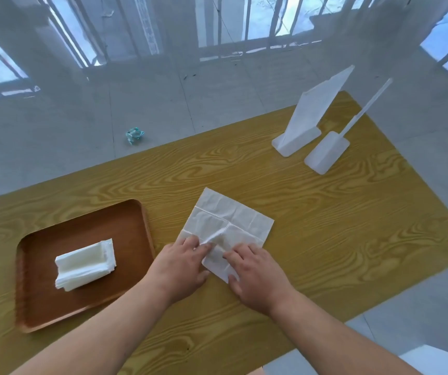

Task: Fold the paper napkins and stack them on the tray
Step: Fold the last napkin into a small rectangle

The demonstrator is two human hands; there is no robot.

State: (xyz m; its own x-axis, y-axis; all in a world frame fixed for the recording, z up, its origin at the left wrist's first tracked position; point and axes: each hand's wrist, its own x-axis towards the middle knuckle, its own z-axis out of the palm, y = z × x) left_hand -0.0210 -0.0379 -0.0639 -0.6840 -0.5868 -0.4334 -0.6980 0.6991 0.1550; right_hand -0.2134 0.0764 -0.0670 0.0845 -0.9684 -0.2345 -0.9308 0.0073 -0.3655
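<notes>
1. A white napkin (231,220) is spread flat on the table (325,212), just right of the tray (87,220).
2. The near corner of the napkin is pressed down by both hands. The left hand (182,262) is laid on its left side and the right hand (255,274) on its right side.
3. The fingers of both hands are held close together and nearly flat on the paper. A small ridge of paper is pinched up between the two sets of fingertips. It cannot be told if the paper is gripped or only pushed.
4. A stack (85,263) of folded napkins is already laid in the middle of the tray.
5. To fold well, the near edge should probably be lifted and laid over to the far edge. The corners should be lined up first. Then the fold should be pressed flat from the middle out, softly, because thin paper can be torn.
6. Bare table is seen past the napkin, so room is left for the fold.
7. Two white stands (312,123) are set well apart at the far right.
8. The raised tray rim must be cleared when the napkin is carried over.
</notes>
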